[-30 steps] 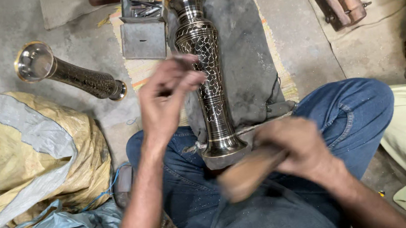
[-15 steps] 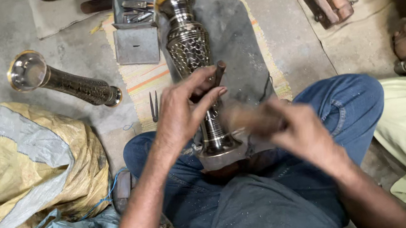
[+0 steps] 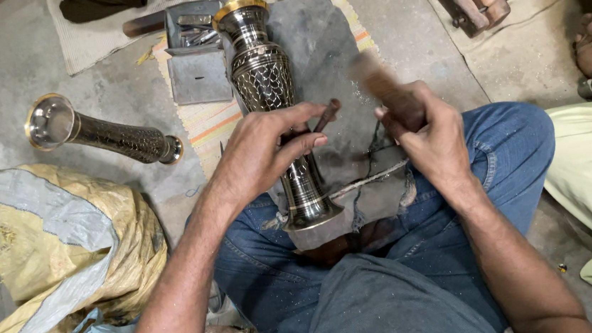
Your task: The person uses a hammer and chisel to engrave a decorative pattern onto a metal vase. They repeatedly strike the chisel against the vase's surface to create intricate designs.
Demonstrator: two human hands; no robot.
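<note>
A second engraved vase [image 3: 97, 136] lies on the floor to the left, beside a yellow sack [image 3: 53, 245]; an open metal tool box [image 3: 194, 50] sits behind. The tall engraved metal vase [image 3: 273, 104] lies across the person's lap on a grey cloth [image 3: 333, 56]. The left hand [image 3: 263, 155] pinches a short chisel [image 3: 326, 115] against the vase. The right hand [image 3: 429, 137] is clenched around a blurred wooden mallet [image 3: 381, 84], now raised higher than half a second ago.

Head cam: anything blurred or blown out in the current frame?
Head view: the wooden mallet in the right hand is motion-smeared; the left hand, its punch and the engraved vase stay sharp. Soft, even light, with only small glints on the vase rim and the second vase; nothing blown out.
</note>
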